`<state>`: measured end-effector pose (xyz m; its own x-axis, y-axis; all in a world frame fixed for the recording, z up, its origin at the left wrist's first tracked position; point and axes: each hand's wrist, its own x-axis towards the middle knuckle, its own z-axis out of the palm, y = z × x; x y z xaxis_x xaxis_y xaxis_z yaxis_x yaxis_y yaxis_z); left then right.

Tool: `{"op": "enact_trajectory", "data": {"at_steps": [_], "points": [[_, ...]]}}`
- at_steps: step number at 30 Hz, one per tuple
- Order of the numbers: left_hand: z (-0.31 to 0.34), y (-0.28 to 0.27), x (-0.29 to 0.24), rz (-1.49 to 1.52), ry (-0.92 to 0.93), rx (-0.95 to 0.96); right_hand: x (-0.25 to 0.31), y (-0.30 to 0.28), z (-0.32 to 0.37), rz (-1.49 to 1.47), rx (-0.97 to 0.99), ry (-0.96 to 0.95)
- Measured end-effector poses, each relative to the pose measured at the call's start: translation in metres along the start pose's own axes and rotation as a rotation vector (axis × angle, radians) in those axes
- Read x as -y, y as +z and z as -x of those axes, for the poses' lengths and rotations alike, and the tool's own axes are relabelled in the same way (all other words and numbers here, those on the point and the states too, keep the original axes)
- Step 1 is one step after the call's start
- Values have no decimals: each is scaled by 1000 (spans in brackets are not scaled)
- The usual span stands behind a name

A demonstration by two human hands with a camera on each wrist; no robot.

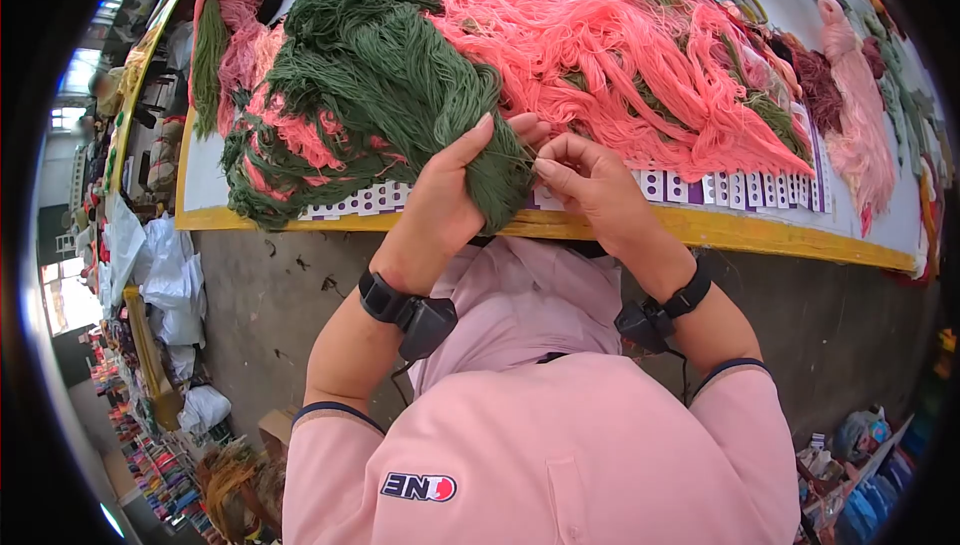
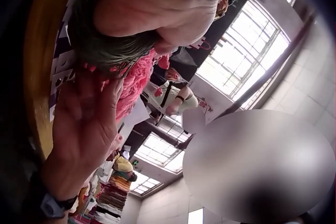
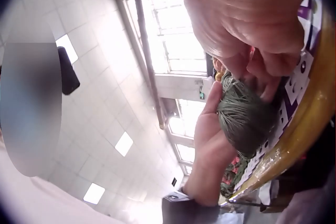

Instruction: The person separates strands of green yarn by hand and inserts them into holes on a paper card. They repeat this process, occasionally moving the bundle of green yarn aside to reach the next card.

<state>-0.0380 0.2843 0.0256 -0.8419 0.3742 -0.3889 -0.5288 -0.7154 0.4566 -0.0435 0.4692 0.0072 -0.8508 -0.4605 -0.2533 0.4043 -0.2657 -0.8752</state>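
Observation:
A thick hank of dark green yarn (image 1: 400, 65) lies over the left part of the table, its near end raised at the table's front edge. My left hand (image 1: 450, 185) grips that end, thumb on top and fingers round the far side. Just right of it, my right hand (image 1: 595, 180) pinches a thin strand at the hank's side between thumb and forefinger. In the right wrist view the green bundle (image 3: 244, 119) bulges out of the left palm. Pink yarn (image 1: 600, 55) is heaped beyond both hands.
White cards with holes (image 1: 735, 190) line the table's yellow front edge (image 1: 760, 237). Scissors with yellow handles (image 1: 745, 0) lie at the back right. Pale pink hanks (image 1: 855, 105) lie on the right, and red and green hanks (image 1: 210, 55) on the left.

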Motion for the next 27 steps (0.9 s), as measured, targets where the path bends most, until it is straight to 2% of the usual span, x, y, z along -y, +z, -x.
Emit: {"op": "enact_trajectory", "data": {"at_steps": [3, 12, 18, 24, 27], "points": [[-6, -9, 3, -26, 36, -35, -1, -4, 4, -90, 47, 51], [5, -1, 8, -395, 176, -12, -13, -5, 10, -109, 25, -6], [5, -4, 11, -412, 193, -1, -15, -3, 11, -10, -5, -73], [5, -9, 8, -445, 176, -8, -11, -3, 13, -267, -19, -34], [7, -8, 4, -461, 146, -18, -15, -9, 14, -244, 30, 18]]}}
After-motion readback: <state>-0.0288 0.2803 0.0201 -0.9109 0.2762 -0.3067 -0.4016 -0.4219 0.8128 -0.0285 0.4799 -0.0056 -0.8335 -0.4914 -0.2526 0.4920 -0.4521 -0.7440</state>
